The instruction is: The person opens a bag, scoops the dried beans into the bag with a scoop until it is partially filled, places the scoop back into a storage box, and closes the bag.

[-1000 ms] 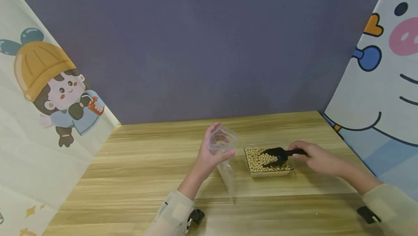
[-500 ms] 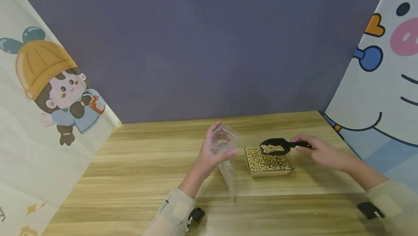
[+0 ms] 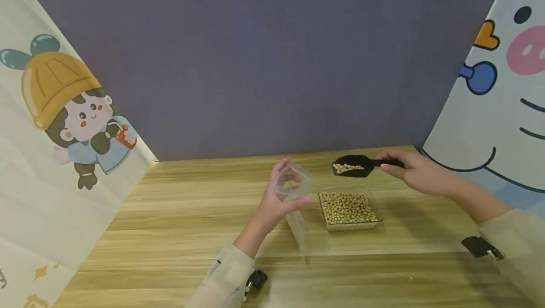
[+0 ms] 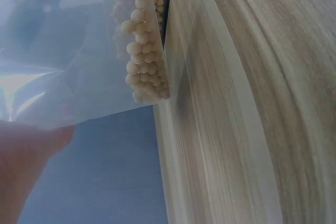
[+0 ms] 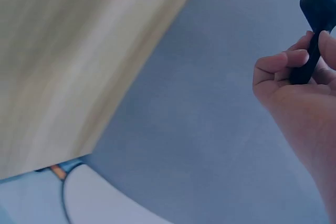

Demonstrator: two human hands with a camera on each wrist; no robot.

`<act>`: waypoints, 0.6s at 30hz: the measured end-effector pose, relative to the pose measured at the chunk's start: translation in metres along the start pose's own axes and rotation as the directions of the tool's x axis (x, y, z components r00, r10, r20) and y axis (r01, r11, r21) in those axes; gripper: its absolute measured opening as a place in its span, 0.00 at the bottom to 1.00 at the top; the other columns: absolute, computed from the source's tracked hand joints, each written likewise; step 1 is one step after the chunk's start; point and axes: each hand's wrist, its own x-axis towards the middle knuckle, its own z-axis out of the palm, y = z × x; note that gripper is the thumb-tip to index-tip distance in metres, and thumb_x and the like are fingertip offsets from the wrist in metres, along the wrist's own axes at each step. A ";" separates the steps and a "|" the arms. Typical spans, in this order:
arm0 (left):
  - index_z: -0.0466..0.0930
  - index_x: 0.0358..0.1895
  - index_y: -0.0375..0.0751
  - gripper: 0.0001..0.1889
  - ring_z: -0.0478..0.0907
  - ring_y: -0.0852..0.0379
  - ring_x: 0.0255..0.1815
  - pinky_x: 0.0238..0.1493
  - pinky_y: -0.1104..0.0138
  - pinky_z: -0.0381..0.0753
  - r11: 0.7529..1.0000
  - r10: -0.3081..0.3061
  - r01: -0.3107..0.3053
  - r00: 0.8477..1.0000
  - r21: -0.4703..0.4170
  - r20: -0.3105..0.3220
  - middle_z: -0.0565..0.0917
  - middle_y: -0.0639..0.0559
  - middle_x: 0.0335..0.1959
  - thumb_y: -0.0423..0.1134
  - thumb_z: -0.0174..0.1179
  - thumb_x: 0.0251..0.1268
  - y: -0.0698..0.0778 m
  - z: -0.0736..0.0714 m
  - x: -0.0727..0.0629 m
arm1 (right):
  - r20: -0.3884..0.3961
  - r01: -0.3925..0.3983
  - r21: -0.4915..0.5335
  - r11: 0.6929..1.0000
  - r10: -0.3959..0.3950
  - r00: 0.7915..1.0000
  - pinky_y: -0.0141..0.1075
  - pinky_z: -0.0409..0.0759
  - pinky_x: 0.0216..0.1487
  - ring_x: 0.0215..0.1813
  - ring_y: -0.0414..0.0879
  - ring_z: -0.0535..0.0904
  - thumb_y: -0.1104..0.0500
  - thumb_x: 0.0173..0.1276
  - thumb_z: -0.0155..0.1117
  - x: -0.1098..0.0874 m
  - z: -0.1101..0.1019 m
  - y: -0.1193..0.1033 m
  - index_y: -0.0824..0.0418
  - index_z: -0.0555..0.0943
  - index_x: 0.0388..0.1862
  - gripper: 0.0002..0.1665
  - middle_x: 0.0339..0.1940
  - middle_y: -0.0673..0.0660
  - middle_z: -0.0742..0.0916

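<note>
Right hand (image 3: 419,171): we see it grasping the black scoop (image 3: 365,162) by the handle, thumb and fingers wrapped round it; right wrist view agrees. Main change: one second ago the scoop is dug into the soybeans (image 3: 347,207) in the clear rectangular container (image 3: 373,204); half a second ago it sits loaded just over them; now we have it lifted higher, showing past the container's far rim in the head view. The scooped soybeans (image 3: 347,168) lie toward the tip, which points at the clear plastic bag (image 3: 296,232), near but apart. Container stays put on the wooden table (image 3: 191,213), its contents no longer covered by the scoop.

Left hand (image 3: 272,206): we see barely any shift. It grips the bag at the mouth, thumb on the near side, fingers on the far side, mouth gaping upward, just left of the container. In the left wrist view we see pale soybeans (image 4: 146,65) through the plastic; we cannot tell whether they lie inside the bag or beyond it.
</note>
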 end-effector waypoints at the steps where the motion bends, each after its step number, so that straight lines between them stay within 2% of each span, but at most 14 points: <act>1: 0.51 0.84 0.49 0.56 0.70 0.40 0.71 0.79 0.41 0.73 1.000 -0.004 0.004 1.000 0.004 -0.001 0.71 0.37 0.71 0.47 0.79 0.57 0.000 0.000 0.000 | -0.004 0.003 -0.003 1.000 -0.003 1.000 0.35 0.79 0.42 0.52 0.50 0.82 0.57 0.87 0.52 0.002 -0.002 -0.005 0.68 0.77 0.69 0.21 0.60 0.66 0.86; 4: 0.51 0.84 0.51 0.57 0.71 0.41 0.71 0.78 0.41 0.74 1.000 -0.007 0.007 1.000 0.016 -0.003 0.71 0.38 0.71 0.49 0.80 0.56 0.000 0.002 0.001 | -0.009 0.023 -0.004 1.000 -0.023 1.000 0.34 0.78 0.41 0.50 0.47 0.79 0.58 0.86 0.53 0.008 -0.008 -0.019 0.65 0.78 0.68 0.19 0.59 0.62 0.87; 9: 0.51 0.84 0.53 0.61 0.70 0.40 0.72 0.78 0.38 0.72 0.999 -0.007 0.006 1.000 0.035 0.011 0.70 0.39 0.71 0.58 0.82 0.51 0.000 0.004 0.002 | -0.013 0.055 -0.008 0.998 -0.055 0.998 0.36 0.78 0.43 0.51 0.48 0.79 0.56 0.86 0.53 0.015 -0.014 -0.044 0.61 0.79 0.67 0.18 0.60 0.60 0.86; 14: 0.48 0.85 0.55 0.64 0.70 0.41 0.71 0.78 0.41 0.73 0.997 -0.015 0.012 0.999 0.070 0.049 0.69 0.40 0.72 0.61 0.82 0.48 0.001 0.007 0.003 | 0.005 0.088 0.007 0.996 -0.088 0.996 0.36 0.77 0.43 0.48 0.47 0.77 0.56 0.86 0.55 0.021 -0.016 -0.066 0.59 0.80 0.65 0.16 0.55 0.55 0.87; 18: 0.47 0.86 0.51 0.66 0.70 0.42 0.72 0.78 0.44 0.73 0.995 -0.017 0.010 0.997 0.098 0.072 0.69 0.41 0.72 0.62 0.82 0.49 0.002 0.009 0.004 | 0.029 0.134 0.008 0.991 -0.134 0.991 0.38 0.79 0.46 0.49 0.46 0.79 0.58 0.84 0.57 0.025 -0.015 -0.081 0.57 0.81 0.63 0.14 0.55 0.54 0.87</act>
